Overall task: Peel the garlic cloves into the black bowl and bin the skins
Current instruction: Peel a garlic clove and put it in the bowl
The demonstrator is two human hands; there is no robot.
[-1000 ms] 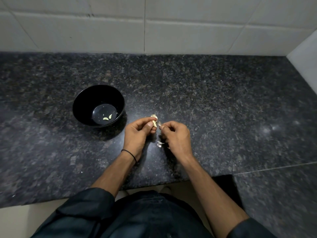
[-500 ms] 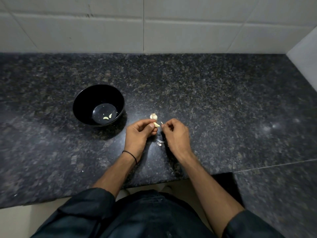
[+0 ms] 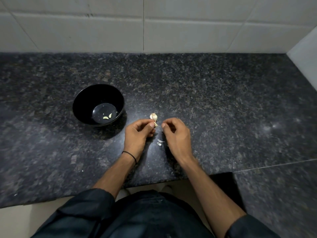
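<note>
From the head view, the person's left hand (image 3: 139, 134) pinches a small pale garlic clove (image 3: 155, 124) between thumb and curled fingers, just above the table (image 3: 223, 109). The right hand (image 3: 176, 134) sits just beside it, a small gap apart, with its fingers curled and thumb and forefinger drawn together. Whether a shred of skin is caught between them is too small to tell. Just beyond the left hand's fingertips, the rest of the garlic bulb (image 3: 153, 116) lies on the table, its papery skin on. A few loose skins (image 3: 159, 142) lie between the two hands, nearer the person. The black bowl (image 3: 80, 107) stands to the left and a little farther back, with two peeled cloves (image 3: 107, 117) in its bottom. The task looks to be at an early stage: two cloves are done, one is being peeled, the bulb holds more, and the skins have not been cleared. No bin is in view.
</note>
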